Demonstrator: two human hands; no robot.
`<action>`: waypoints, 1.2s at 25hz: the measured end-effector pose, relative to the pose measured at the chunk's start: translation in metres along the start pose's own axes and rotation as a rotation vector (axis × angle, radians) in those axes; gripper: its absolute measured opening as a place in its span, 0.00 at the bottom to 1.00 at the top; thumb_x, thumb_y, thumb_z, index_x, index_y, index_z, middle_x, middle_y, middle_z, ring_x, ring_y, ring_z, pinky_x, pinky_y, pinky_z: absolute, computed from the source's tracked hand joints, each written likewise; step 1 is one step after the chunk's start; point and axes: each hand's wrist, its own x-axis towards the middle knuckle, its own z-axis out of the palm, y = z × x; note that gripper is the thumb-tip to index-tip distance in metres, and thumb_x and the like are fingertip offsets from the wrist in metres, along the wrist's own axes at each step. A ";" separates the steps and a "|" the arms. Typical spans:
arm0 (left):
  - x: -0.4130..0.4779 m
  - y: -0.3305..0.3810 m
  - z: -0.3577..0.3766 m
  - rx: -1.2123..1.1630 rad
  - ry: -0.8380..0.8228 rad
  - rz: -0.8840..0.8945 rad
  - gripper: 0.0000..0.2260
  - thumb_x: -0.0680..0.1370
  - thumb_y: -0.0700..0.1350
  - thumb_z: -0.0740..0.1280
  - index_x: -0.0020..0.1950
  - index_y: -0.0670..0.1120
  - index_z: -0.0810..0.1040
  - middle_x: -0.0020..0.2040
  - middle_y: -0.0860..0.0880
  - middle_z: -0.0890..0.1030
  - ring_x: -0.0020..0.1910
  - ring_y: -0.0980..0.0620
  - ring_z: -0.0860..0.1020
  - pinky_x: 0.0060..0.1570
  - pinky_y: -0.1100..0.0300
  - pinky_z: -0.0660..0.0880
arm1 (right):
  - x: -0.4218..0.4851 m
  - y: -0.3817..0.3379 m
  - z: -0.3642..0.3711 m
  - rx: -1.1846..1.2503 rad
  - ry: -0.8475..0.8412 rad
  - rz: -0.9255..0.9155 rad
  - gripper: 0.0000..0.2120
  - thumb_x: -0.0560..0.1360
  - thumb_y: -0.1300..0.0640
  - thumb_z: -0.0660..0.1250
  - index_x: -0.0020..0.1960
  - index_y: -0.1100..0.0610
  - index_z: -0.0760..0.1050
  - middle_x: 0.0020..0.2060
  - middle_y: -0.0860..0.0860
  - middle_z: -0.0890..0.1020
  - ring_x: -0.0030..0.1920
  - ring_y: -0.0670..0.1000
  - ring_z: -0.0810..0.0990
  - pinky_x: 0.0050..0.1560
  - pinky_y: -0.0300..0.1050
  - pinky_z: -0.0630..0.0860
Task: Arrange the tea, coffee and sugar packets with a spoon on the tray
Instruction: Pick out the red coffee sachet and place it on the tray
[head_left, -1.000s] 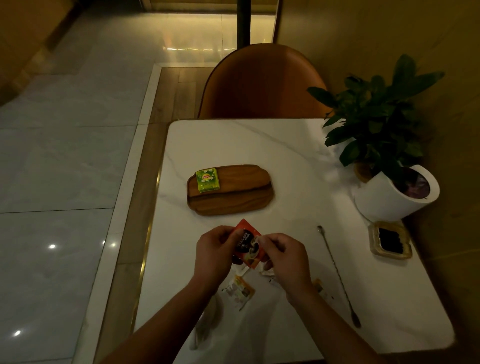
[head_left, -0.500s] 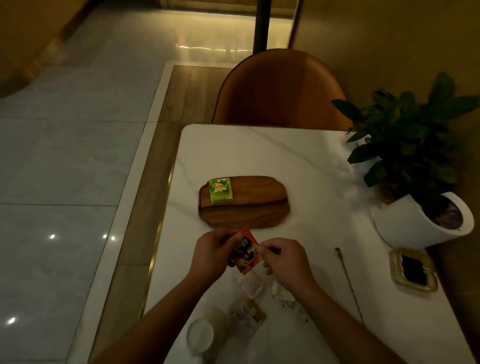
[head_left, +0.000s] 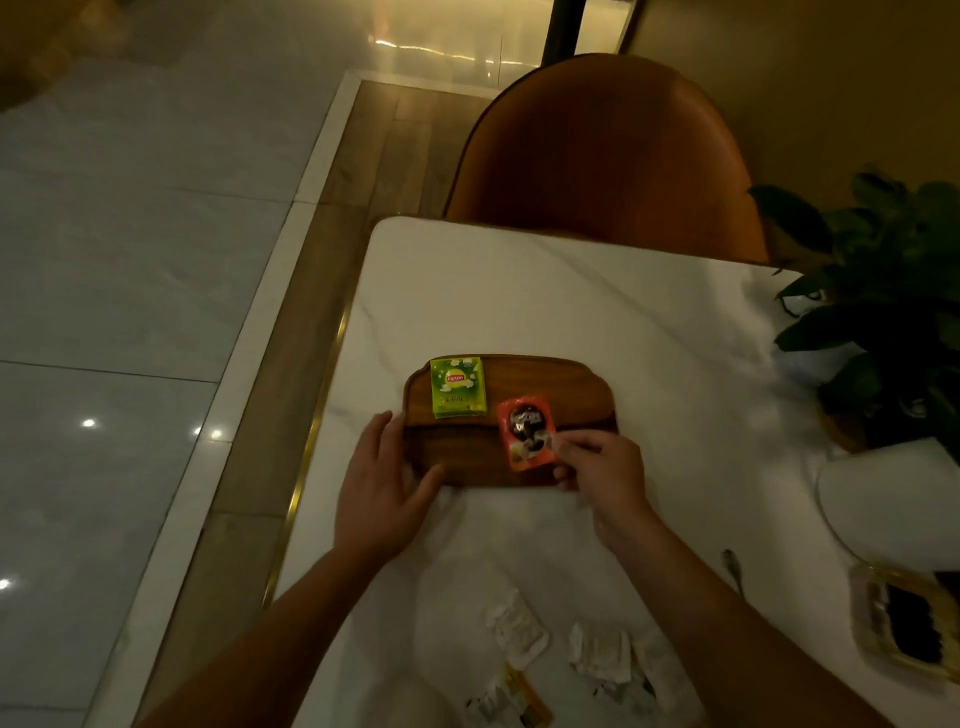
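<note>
A wooden tray (head_left: 561, 382) lies on the white marble table. A green tea packet (head_left: 458, 386) rests on the tray's left end. Beside it, a red coffee packet (head_left: 525, 431) lies on the tray, pinched at its lower right corner by my right hand (head_left: 602, 465). My left hand (head_left: 382, 486) rests with spread fingers against the tray's near left corner, thumb on the wood. Several pale sugar packets (head_left: 597, 652) lie on the table near me. Only the top end of the long spoon (head_left: 731, 564) shows at the right, past my right forearm.
A white pot with a green plant (head_left: 883, 312) stands at the right edge, with a small dark-filled dish (head_left: 904, 621) in front of it. An orange chair (head_left: 602, 156) stands behind the table. The table's left edge drops to the floor.
My right hand carried the red coffee packet forward from above the table onto the tray. My left hand let go of it and moved to the tray's near left corner. The camera shifted forward.
</note>
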 end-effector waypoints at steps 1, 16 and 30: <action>0.001 -0.012 0.005 0.077 -0.027 0.045 0.39 0.75 0.64 0.64 0.80 0.46 0.59 0.78 0.43 0.64 0.76 0.45 0.64 0.73 0.47 0.67 | 0.015 -0.002 0.004 0.016 0.014 0.017 0.04 0.75 0.63 0.70 0.43 0.57 0.82 0.33 0.52 0.83 0.26 0.45 0.78 0.25 0.39 0.76; 0.004 -0.022 0.019 0.349 -0.039 0.127 0.47 0.74 0.75 0.56 0.81 0.43 0.54 0.79 0.42 0.63 0.80 0.46 0.57 0.79 0.45 0.54 | 0.067 -0.013 0.046 -0.369 0.144 -0.128 0.03 0.74 0.55 0.70 0.42 0.52 0.81 0.37 0.52 0.84 0.37 0.56 0.83 0.39 0.57 0.83; 0.004 -0.022 0.019 0.371 -0.046 0.122 0.46 0.74 0.74 0.57 0.81 0.43 0.56 0.79 0.42 0.63 0.80 0.46 0.58 0.79 0.46 0.53 | 0.066 -0.017 0.036 -0.687 0.138 -0.261 0.10 0.73 0.48 0.71 0.41 0.54 0.77 0.33 0.46 0.78 0.37 0.50 0.79 0.29 0.38 0.61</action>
